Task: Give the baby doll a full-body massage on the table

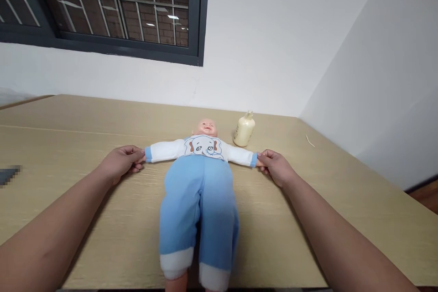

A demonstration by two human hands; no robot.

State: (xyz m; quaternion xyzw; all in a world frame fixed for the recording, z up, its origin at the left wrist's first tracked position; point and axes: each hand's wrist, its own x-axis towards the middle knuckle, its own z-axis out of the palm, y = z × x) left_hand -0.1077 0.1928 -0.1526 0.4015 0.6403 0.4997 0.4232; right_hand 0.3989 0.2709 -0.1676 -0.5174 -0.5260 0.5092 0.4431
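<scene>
A baby doll [200, 182] lies on its back along the middle of the wooden table [68, 155], head toward the wall and legs reaching to the near edge. Its arms are stretched straight out to either side, held that way because each hand pins one end. The left hand [121, 162] is closed around the doll's wrist at the blue cuff of the white sleeve; the right hand [275, 166] pinches the opposite cuff between its fingers. Both forearms rest low over the table, flanking the blue trousers.

Just beyond the doll's shoulder on the right stands a cream-coloured bottle [244, 129], near but not touching the sleeve. A thin pale sliver [310, 141] lies farther right. Nothing blocks either hand.
</scene>
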